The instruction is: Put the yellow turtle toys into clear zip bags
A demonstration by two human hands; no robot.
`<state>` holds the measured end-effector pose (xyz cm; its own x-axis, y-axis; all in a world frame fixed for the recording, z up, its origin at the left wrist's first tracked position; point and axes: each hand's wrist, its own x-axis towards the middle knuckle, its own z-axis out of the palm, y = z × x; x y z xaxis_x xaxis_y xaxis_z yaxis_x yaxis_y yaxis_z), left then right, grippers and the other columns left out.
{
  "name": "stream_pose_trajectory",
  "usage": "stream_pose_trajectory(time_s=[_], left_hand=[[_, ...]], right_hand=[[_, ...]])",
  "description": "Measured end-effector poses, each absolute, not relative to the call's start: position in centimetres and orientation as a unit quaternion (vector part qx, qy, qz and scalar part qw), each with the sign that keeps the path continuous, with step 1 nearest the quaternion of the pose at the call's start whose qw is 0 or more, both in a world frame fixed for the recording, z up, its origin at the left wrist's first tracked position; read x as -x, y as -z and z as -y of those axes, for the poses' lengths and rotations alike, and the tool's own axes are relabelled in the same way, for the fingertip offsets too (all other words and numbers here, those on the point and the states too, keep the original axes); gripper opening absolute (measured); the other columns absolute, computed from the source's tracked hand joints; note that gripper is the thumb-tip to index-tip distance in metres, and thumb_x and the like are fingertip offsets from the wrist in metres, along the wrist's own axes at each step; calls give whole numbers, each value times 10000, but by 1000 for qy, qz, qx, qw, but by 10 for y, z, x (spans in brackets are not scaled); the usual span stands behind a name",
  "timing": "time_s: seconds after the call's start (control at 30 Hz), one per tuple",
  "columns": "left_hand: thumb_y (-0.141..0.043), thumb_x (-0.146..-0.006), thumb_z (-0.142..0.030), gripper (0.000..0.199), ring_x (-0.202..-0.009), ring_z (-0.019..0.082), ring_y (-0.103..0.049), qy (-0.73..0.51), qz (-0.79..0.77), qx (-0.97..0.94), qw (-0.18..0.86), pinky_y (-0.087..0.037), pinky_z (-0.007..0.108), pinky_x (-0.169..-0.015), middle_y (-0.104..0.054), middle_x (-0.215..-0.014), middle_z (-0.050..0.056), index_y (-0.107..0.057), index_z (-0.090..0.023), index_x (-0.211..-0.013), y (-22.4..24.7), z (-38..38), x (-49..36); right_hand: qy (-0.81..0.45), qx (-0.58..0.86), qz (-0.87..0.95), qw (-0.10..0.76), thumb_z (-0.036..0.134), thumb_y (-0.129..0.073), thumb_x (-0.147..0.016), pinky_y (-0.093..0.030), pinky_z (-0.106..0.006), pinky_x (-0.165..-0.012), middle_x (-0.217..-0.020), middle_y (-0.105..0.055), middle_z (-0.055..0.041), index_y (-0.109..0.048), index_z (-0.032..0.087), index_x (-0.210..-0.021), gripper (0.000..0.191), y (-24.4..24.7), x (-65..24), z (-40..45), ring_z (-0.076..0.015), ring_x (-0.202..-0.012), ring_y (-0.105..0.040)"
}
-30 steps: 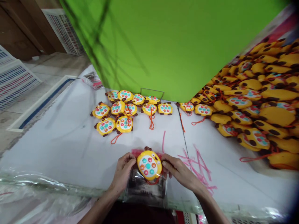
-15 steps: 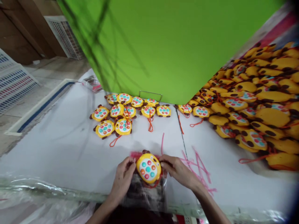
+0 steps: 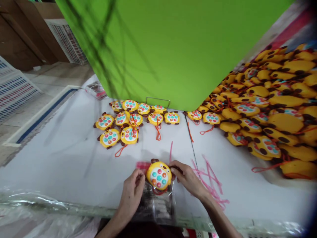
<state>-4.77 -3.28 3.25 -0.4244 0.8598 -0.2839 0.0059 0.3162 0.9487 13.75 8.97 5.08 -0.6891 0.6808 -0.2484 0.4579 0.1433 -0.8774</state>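
A yellow animal-shaped toy point(image 3: 159, 177) with coloured round buttons lies near the table's front edge, over a clear plastic bag point(image 3: 158, 206) with a pink strip at its top. My left hand point(image 3: 132, 188) is at the left of the toy, thumb and fingers pinched at the bag's upper left edge; what lies between the fingertips is too small to make out. My right hand point(image 3: 187, 177) touches the toy's right side, fingers closed round its edge.
Several similar toys point(image 3: 130, 135) with orange cords lie behind the hands, before a large green panel point(image 3: 173, 53). A big heap of toys point(image 3: 269, 109) fills the right. Pink strips point(image 3: 210, 178) lie right of my right hand. White crates point(image 3: 18, 87) stand at the left.
The toy has shifted slightly right and turned a little. More of the pink strip shows beside my left hand, whose fingertips have moved off the toy's edge. The camera view has shifted slightly.
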Motion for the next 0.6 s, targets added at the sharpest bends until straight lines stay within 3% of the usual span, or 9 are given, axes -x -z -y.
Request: stream_pose_trajectory(time_s=[0.13,0.23,0.4,0.5,0.6], left_hand=[[-573,-768,-362,204,-639,135,-514,-534,-648,-239,488,-400,224,-600,-560,-658,-17,-545,-174,-695,-33,30,44],[-621,-722,-382,233,-635,133,-541,-595,-583,-119,540,-425,231,-600,-595,-677,-10,-538,-166,-700,-29,25,40],[-664,-662,-368,243,-608,137,-560,-630,-570,-77,522,-436,242,-598,-587,-614,-28,-524,-170,-683,-21,17,42],[-651,-658,-376,249,-609,143,-571,-635,-564,-70,524,-442,252,-599,-592,-609,-24,-500,-178,-677,-20,13,45],[-637,-664,-376,247,-623,147,-575,-633,-569,-78,519,-445,255,-605,-600,-629,-15,-487,-179,-669,-22,12,45]], right_hand=[[-552,318,768,61,194,-476,-855,-433,-228,-577,-675,-597,6,-608,173,-839,134,-46,-134,-85,-133,-618,-551],[-534,320,777,93,191,-494,-853,-446,-241,-656,-796,-634,-15,-617,174,-865,125,-43,-128,-80,-153,-733,-579],[-497,332,792,123,278,-415,-920,-453,-264,-748,-920,-634,-49,-629,189,-949,234,-53,-125,-68,-168,-831,-594],[-482,308,813,114,274,-511,-881,-440,-274,-825,-1084,-587,-62,-591,214,-1064,209,-60,-126,-59,-179,-952,-570],[-450,339,820,102,198,-551,-848,-446,-267,-778,-984,-610,-43,-594,200,-940,101,-60,-126,-54,-168,-879,-576]])
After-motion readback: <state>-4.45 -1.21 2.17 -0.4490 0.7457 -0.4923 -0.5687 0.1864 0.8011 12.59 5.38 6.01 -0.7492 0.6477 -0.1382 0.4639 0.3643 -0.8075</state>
